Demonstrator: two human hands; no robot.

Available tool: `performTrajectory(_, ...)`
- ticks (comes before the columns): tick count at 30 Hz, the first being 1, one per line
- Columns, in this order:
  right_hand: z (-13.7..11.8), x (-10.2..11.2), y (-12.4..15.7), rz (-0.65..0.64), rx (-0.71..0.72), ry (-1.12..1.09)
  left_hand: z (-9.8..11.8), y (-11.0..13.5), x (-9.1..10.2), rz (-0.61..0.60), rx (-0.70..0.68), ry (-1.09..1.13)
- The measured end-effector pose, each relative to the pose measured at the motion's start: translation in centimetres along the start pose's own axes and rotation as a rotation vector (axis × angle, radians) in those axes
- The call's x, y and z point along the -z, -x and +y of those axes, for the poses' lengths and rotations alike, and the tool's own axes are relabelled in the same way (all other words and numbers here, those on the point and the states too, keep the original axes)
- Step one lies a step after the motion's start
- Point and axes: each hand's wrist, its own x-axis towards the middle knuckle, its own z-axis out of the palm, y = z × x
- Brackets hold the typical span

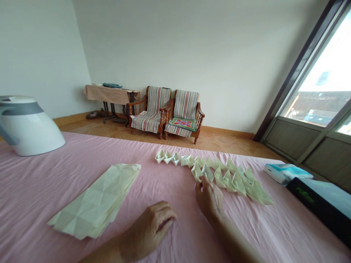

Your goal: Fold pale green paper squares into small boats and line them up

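Observation:
Two rows of pale folded paper boats (227, 179) stand across the pink cloth. At the near row's left end, my right hand (208, 197) pinches the bottom of one paper boat (196, 172) with thumb and fingers. My left hand (155, 226) rests on the cloth, its fingers curled into a loose fist, with nothing seen in it. Left of it lies a stack of creased pale paper sheets (95, 201), fanned a little at its near edge.
A white and grey jug (38, 128) stands at the table's left. On the right are a blue and white tissue pack (287, 171) and a black box (315, 204). Beyond the pink tablecloth (90, 146) are two wooden armchairs (183, 109) and a cloth-covered side table (106, 93).

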Motion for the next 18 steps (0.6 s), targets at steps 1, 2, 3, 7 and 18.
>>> performTrajectory(1, 0.0, 0.0, 0.1, 0.012, 0.002, -0.016, 0.0, 0.0, 0.0, 0.001, 0.003, 0.000)
performTrajectory(2, 0.0, 0.1, 0.3, 0.024, 0.006, -0.034, 0.0, 0.0, 0.0, 0.001, 0.005, 0.000)
performTrajectory(3, 0.1, 0.2, 0.5, 0.036, 0.012, -0.056, 0.0, 0.0, 0.0, 0.001, 0.006, -0.001)
performTrajectory(7, -0.2, 0.8, 2.3, 0.056, 0.059, -0.163, 0.2, -0.1, 0.2, -0.007, 0.010, 0.004)
performTrajectory(18, -0.9, 0.5, 11.7, -0.136, 0.383, -0.364, 0.2, 0.0, 0.2, 0.010, -0.015, 0.016)
